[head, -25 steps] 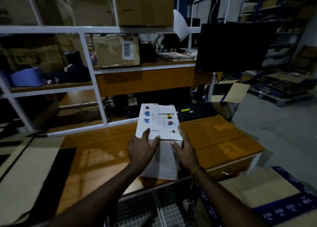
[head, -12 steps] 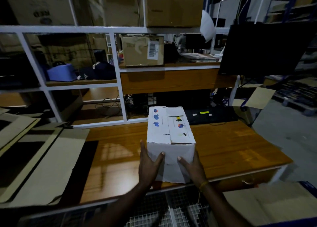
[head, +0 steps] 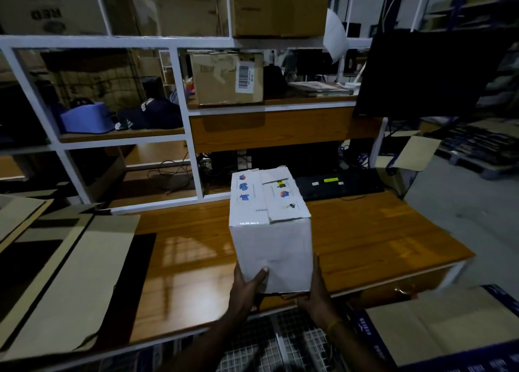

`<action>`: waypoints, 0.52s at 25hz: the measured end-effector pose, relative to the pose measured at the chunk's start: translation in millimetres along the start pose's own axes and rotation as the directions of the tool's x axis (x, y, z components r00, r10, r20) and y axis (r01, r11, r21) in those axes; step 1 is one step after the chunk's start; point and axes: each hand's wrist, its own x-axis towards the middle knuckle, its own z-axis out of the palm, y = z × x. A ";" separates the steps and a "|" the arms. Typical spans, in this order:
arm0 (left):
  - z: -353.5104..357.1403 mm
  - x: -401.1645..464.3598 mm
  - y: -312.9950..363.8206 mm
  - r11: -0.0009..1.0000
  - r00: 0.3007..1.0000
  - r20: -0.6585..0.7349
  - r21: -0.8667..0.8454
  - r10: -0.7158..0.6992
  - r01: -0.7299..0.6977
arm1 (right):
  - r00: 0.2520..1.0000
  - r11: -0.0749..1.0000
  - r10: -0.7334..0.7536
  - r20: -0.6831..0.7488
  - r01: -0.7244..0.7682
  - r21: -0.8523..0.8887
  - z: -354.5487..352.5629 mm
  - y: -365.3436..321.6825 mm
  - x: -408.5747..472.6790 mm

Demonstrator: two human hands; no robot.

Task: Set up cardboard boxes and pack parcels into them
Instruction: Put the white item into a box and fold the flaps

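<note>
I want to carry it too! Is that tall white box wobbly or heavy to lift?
Probably a bit tippy: the white box stands taller than wide. Likely stiff, since its faces look flat. The left hand and right hand both hold it low, so perhaps not light.
</note>
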 end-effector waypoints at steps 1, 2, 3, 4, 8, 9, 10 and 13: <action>1.0 -7.9 7.7 1.000 0.999 -0.034 -0.019 0.021 -0.021 | 1.000 0.996 -0.021 -0.018 0.019 -0.089 1.7 -5.3 -3.1; 2.8 -12.4 14.3 0.998 0.996 -0.073 -0.021 0.050 -0.052 | 0.997 0.985 -0.062 -0.048 0.053 -0.163 3.2 -16.8 -6.7; 4.6 -15.9 19.6 0.996 0.991 -0.106 -0.013 0.084 -0.086 | 0.988 0.965 -0.118 -0.102 0.090 -0.248 4.9 -25.3 -9.1; 5.6 -19.2 23.8 0.992 0.984 -0.130 -0.004 0.121 -0.122 | 0.970 0.935 -0.189 -0.150 0.132 -0.328 7.4 -33.4 -10.2; 5.1 -18.5 35.5 0.969 0.935 -0.271 0.161 0.228 -0.189 | 0.900 0.857 -0.335 -0.280 0.167 -0.488 12.2 -68.3 -5.7; 3.6 -14.7 38.5 0.962 0.927 -0.291 0.209 0.235 -0.178 | 0.881 0.848 -0.357 -0.309 0.167 -0.502 14.3 -74.1 -4.1; 3.5 -14.1 45.4 0.952 0.921 -0.293 0.239 0.256 -0.188 | 0.863 0.841 -0.381 -0.332 0.175 -0.511 15.9 -79.3 -3.9; 6.7 -28.0 79.2 0.924 0.917 -0.247 0.301 0.314 -0.236 | 0.820 0.824 -0.434 -0.374 0.193 -0.533 17.2 -90.2 -2.7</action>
